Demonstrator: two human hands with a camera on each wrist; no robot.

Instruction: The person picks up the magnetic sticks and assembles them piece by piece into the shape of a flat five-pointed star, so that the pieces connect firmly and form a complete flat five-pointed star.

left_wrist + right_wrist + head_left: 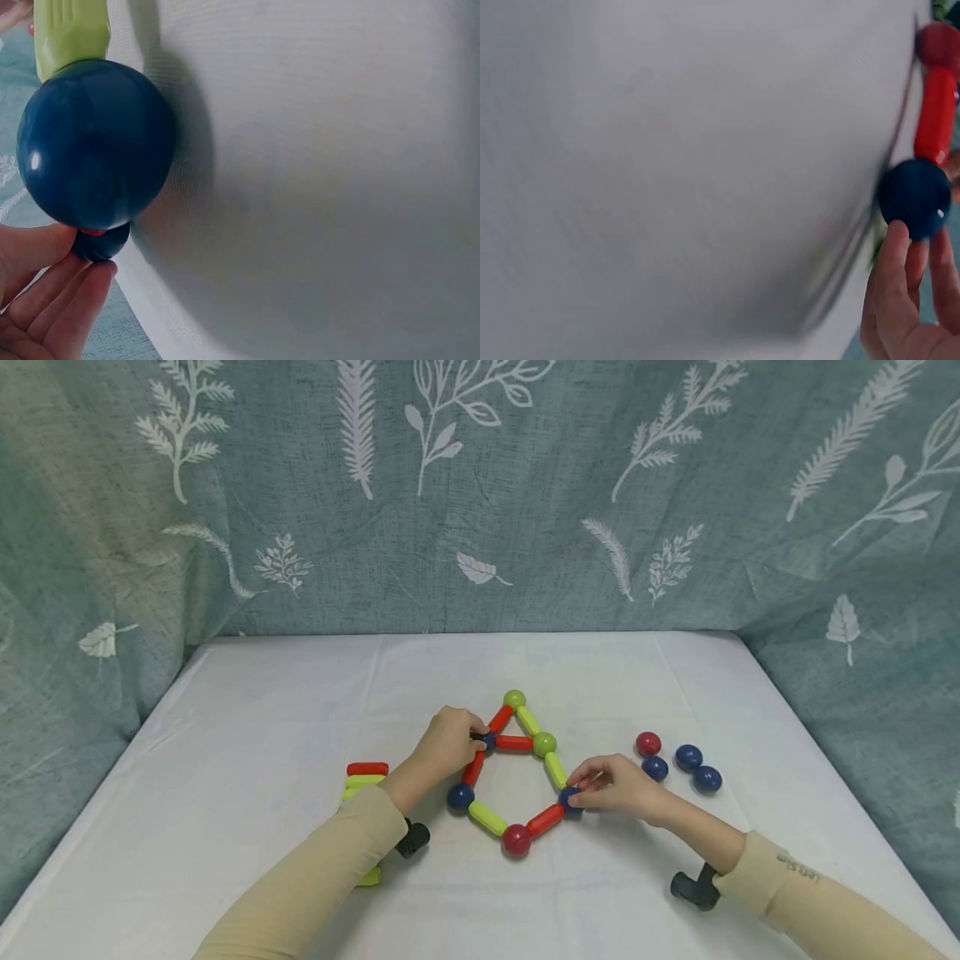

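On the white table lies a frame of coloured rods and balls, a triangle joined to a larger ring. My left hand [448, 742] pinches the blue ball [491, 742] at the frame's left corner, where red rods [514, 743] meet. In the left wrist view, a nearer blue ball [97, 146] with a green rod [71, 34] partly covers that pinched ball [103, 244]. My right hand [618, 789] holds another blue ball [572, 802] on the ring's right side, between thumb and fingers. Green balls [544, 744] sit at the upper joints, a red ball [517, 841] at the near one.
Loose blue balls [707, 779] and a red ball [648, 743] lie right of the frame, beyond my right hand. Several red and green rods [367, 768] are stacked at the left, partly hidden under my left forearm. A patterned curtain [480, 510] hangs behind the table [285, 693].
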